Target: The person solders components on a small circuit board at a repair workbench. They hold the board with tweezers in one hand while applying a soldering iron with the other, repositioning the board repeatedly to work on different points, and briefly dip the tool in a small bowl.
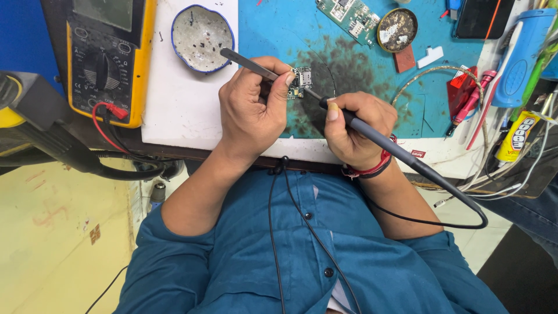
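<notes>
My left hand (251, 110) grips metal tweezers (247, 64), whose tips press on a small circuit board (300, 80) lying on the stained blue work mat (349, 70). My right hand (351, 128) holds a dark soldering iron (378, 139) like a pen. Its tip touches the small board just right of the tweezers. The iron's black cable (465, 203) loops off the bench edge to the right. A red band sits on my right wrist.
A yellow multimeter (107, 58) with a red lead stands at the left. A small white dish (202, 38) lies on a white board. At the back sit a green circuit board (351, 17) and a round tin (397, 29). Tools, tubes and wires crowd the right edge.
</notes>
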`<state>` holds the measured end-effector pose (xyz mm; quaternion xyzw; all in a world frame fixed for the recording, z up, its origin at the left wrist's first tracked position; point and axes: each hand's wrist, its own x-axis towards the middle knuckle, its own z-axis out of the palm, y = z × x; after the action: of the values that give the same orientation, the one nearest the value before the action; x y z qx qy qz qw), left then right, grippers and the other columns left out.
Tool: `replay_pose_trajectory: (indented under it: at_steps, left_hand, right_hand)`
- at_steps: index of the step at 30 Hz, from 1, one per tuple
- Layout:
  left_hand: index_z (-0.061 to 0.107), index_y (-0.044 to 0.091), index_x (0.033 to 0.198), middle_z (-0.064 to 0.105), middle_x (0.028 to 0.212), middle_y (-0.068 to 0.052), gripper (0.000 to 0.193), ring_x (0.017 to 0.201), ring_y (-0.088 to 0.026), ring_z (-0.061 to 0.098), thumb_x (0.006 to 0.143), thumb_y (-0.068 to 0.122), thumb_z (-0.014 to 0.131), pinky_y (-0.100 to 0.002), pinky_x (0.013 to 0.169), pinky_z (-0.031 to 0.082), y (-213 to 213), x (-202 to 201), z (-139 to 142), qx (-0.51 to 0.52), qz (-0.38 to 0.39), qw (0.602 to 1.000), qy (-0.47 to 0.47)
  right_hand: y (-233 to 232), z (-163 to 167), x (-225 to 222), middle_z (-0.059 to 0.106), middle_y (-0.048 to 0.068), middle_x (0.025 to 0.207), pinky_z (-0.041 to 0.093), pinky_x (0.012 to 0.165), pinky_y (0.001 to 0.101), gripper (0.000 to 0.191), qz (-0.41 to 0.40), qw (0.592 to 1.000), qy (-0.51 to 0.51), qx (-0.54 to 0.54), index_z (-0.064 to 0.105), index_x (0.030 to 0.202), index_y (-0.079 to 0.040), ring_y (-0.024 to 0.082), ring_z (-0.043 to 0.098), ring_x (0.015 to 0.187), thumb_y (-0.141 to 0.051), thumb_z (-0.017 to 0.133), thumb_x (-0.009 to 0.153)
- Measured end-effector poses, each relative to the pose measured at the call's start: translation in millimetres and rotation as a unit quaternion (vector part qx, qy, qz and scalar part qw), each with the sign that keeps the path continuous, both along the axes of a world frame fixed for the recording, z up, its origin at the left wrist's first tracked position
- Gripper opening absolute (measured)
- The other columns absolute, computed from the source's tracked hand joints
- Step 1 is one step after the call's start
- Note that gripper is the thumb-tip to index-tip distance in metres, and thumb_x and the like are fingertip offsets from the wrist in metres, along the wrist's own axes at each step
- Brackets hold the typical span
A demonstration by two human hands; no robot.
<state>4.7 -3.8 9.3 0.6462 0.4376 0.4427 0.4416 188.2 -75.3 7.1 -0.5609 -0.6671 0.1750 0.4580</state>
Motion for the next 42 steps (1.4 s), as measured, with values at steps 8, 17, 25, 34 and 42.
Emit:
replay_pose_trajectory:
  at_steps: [8, 17, 25, 34, 42]
  left_hand:
    - [0.065, 0.0, 0.107, 0.07, 0.091, -0.006, 0.006, 0.071, -0.009, 0.066, 0.105, 0.002, 0.071, -0.023, 0.061, 0.052, -0.6, -0.2, 0.5, -0.008, -0.001, 1.0, -0.003]
    - [0.065, 0.0, 0.107, 0.071, 0.093, -0.006, 0.006, 0.073, -0.009, 0.067, 0.105, 0.002, 0.071, -0.023, 0.064, 0.053, -0.4, 0.2, 0.9, -0.004, -0.003, 1.0, -0.006]
    - [0.065, 0.0, 0.106, 0.07, 0.092, -0.006, 0.006, 0.071, -0.009, 0.065, 0.105, 0.002, 0.071, -0.024, 0.063, 0.052, -0.6, 0.1, 0.6, 0.004, 0.002, 1.0, 0.002]
    - [0.065, 0.0, 0.107, 0.069, 0.091, -0.005, 0.006, 0.07, -0.008, 0.064, 0.105, 0.002, 0.071, -0.023, 0.061, 0.05, -0.9, 0.2, 0.8, -0.006, 0.002, 1.0, -0.003]
    - [0.065, 0.0, 0.107, 0.07, 0.091, -0.005, 0.006, 0.07, -0.008, 0.064, 0.105, 0.002, 0.071, -0.023, 0.062, 0.051, -0.6, -0.2, 0.5, -0.002, -0.001, 1.0, -0.003]
  right_hand:
    - [-0.7, -0.1, -0.5, 0.064, 0.007, 0.076, 0.045, 0.055, 0.0306, 0.007, -0.004, 1.0, 0.001, -0.014, 0.062, 0.098, -0.001, 0.021, 0.061, 0.061, 0.0, 0.068, 0.098]
    - [-1.1, 0.6, 0.3, 0.064, 0.007, 0.077, 0.046, 0.055, 0.0307, 0.005, -0.002, 1.0, 0.002, -0.016, 0.063, 0.098, -0.001, 0.021, 0.062, 0.062, 0.0, 0.068, 0.098]
    - [-1.0, 0.0, 0.3, 0.064, 0.007, 0.077, 0.045, 0.055, 0.0307, 0.006, -0.002, 1.0, 0.001, -0.013, 0.063, 0.097, -0.001, 0.021, 0.061, 0.061, 0.0, 0.068, 0.098]
    - [-0.3, -1.7, 0.5, 0.065, 0.008, 0.078, 0.045, 0.054, 0.0309, 0.007, 0.003, 1.0, 0.002, -0.003, 0.062, 0.098, -0.001, 0.021, 0.061, 0.061, 0.0, 0.068, 0.098]
    - [-0.9, -1.7, 0.8, 0.064, 0.008, 0.078, 0.045, 0.054, 0.0311, 0.006, 0.003, 1.0, -0.001, 0.0, 0.062, 0.098, -0.001, 0.021, 0.061, 0.061, 0.0, 0.068, 0.098]
